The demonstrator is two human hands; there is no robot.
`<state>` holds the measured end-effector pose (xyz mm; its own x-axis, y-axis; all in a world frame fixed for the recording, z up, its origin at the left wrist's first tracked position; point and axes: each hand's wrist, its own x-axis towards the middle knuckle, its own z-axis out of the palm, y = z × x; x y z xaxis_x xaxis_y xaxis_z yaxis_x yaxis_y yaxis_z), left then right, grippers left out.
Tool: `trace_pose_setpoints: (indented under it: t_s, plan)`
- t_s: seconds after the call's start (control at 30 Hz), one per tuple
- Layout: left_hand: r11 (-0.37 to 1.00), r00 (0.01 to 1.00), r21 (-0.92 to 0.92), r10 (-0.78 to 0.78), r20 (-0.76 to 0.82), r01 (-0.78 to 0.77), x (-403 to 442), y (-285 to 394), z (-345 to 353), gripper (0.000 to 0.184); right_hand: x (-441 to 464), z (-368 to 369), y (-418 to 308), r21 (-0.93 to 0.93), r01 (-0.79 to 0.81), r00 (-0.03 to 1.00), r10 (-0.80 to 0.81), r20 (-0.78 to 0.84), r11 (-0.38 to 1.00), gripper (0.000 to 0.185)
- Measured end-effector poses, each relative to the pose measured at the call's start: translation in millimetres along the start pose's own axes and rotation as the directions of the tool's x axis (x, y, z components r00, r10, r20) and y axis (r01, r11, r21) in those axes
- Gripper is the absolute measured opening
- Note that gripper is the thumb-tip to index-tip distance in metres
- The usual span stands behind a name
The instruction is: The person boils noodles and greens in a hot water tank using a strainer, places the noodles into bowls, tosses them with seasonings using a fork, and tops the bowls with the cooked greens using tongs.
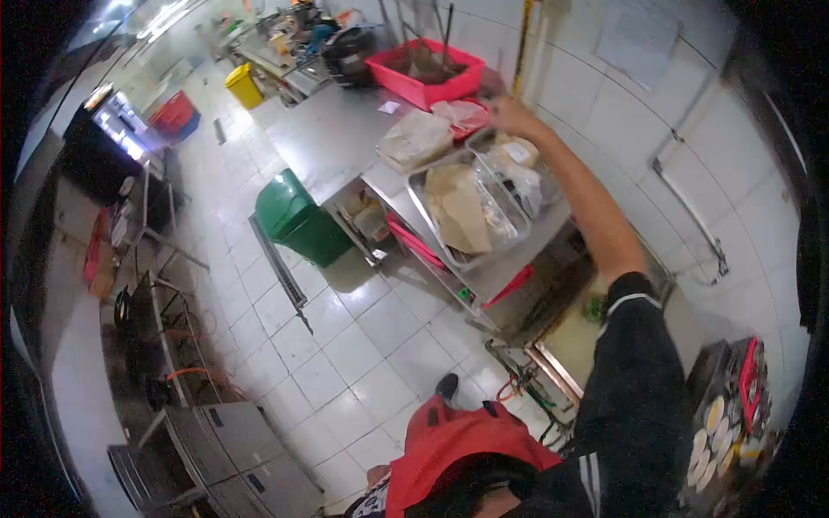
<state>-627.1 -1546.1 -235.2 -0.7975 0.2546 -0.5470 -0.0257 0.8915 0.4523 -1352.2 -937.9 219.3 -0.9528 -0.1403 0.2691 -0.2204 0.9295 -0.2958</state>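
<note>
On the counter (518, 259), container (534, 205) slants down-right.

Looks like a commercial kitchen or food-prep back room: long metal counter (321, 129) with clear plastic tubs (505, 245), white-tiled floor (363, 332) with a drain grate (278, 266), white-tiled wall (743, 160). Large green bin (294, 216) by the counter, yellow bin (246, 86) farther back, person's red apron (462, 436) all fit. Grey cabinet (246, 449) and metal rack (166, 332) at left; far-end clutter (289, 36) too blurred to read.
</note>
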Motion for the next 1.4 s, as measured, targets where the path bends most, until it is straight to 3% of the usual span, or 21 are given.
trace_pose_setpoints:
  t_s: [0.07, 0.23, 0.27, 0.3, 0.33, 0.37, 0.4, 0.53, 0.63, 0.7, 0.77, 0.83, 0.9, 0.97, 1.07, 1.1, 1.17, 1.2, 1.23, 1.33, 1.4]
  plan:
    - [0.996, 0.996, -0.052, -0.072, 0.047, 0.075, 9, -9, -4, 0.033, -96, 12, 42, -0.328, 0.039, 0.77, 0.181, 0.612, 0.944, 0.023]
    - [0.972, 0.997, -0.236, 0.011, 0.082, 0.008, 80, -40, -50, 0.043, -365, -1, 59, -0.618, 0.269, 0.093, 0.619, 0.78, 0.739, 0.033]
    - [0.818, 0.896, 0.458, 0.434, -0.095, -0.348, 70, -30, -39, 0.043, -404, 1, 71, -0.594, 0.327, 0.051, 0.615, 0.787, 0.734, 0.035]
    - [0.974, 0.97, -0.011, 0.226, -0.084, -0.228, 84, -20, -52, 0.042, -435, -11, 77, -0.596, 0.225, 0.121, 0.585, 0.802, 0.771, 0.034]
    - [0.887, 1.0, -0.462, 0.014, 0.023, -0.001, 103, -6, -68, 0.042, -459, -27, 79, -0.582, 0.13, 0.202, 0.553, 0.808, 0.803, 0.034]
    - [0.335, 0.929, -0.924, -0.366, 0.056, 0.188, 95, 62, -95, 0.039, -481, -38, 82, -0.551, 0.038, 0.291, 0.518, 0.804, 0.834, 0.034]
    - [0.24, 0.876, -0.934, -0.465, 0.127, 0.263, 106, 77, -104, 0.035, -504, -50, 87, -0.532, -0.033, 0.533, 0.465, 0.707, 0.846, 0.019]
    - [0.414, 0.933, -0.879, -0.349, 0.085, 0.235, 81, 159, -114, 0.03, -526, -96, 112, -0.463, -0.407, 0.399, 0.609, 0.686, 0.788, 0.015]
    - [0.458, 0.934, -0.842, -0.331, 0.138, 0.287, 52, 186, -89, 0.026, -589, -55, 158, -0.37, -0.308, 0.541, 0.481, 0.69, 0.877, 0.022]
    - [0.428, 0.941, -0.861, -0.307, 0.145, 0.273, 24, 195, -60, 0.027, -649, -33, 148, -0.212, -0.216, 0.785, 0.299, 0.543, 0.953, 0.027]
    - [0.435, 0.883, -0.808, -0.42, 0.208, 0.397, -6, 208, -31, 0.027, -695, -4, 126, -0.181, -0.201, 0.763, 0.27, 0.587, 0.963, 0.028]
    - [0.5, 0.902, -0.764, -0.353, 0.249, 0.407, -36, 201, 0, 0.029, -730, 26, 91, -0.001, -0.487, 0.774, 0.431, 0.464, 0.874, 0.03]
    - [0.615, 0.929, -0.696, -0.256, 0.268, 0.37, -65, 187, 21, 0.031, -748, 38, 67, 0.048, -0.402, 0.82, 0.336, 0.462, 0.915, 0.02]
    - [0.688, 0.944, -0.651, -0.178, 0.277, 0.321, -91, 164, 40, 0.033, -758, 42, 55, 0.253, -0.612, 0.751, 0.45, 0.483, 0.75, 0.016]
    - [0.478, 0.891, -0.76, -0.334, 0.306, 0.441, -118, 144, 58, 0.034, -764, 35, 56, 0.513, -0.827, 0.284, 0.618, 0.733, -0.229, 0.018]
    - [0.454, 0.883, -0.77, -0.362, 0.299, 0.447, -123, 136, 60, 0.035, -769, 33, 50, 0.399, -0.903, 0.389, 0.698, 0.601, 0.161, 0.017]
    - [0.397, 0.865, -0.799, -0.413, 0.284, 0.452, -127, 121, 64, 0.038, -762, 7, 32, -0.103, -0.652, 0.678, 0.639, 0.364, 0.751, 0.017]
    - [0.327, 0.879, -0.841, -0.365, 0.308, 0.431, -130, 102, 69, 0.04, -759, -16, 19, -0.272, -0.17, 0.796, 0.294, 0.529, 0.947, 0.016]
    - [0.364, 0.896, -0.85, -0.374, 0.239, 0.379, -140, 103, 68, 0.038, -761, -13, 21, -0.072, -0.367, 0.759, 0.343, 0.553, 0.927, 0.017]
    - [0.302, 0.859, -0.896, -0.491, 0.146, 0.326, -183, 105, 77, 0.034, -754, 9, 68, 0.444, -0.783, 0.609, 0.386, 0.693, 0.436, 0.021]
    - [0.158, 0.842, -0.949, -0.516, 0.156, 0.272, -216, 79, 97, 0.033, -744, 7, 71, 0.533, -0.846, 0.492, 0.357, 0.794, -0.019, 0.023]
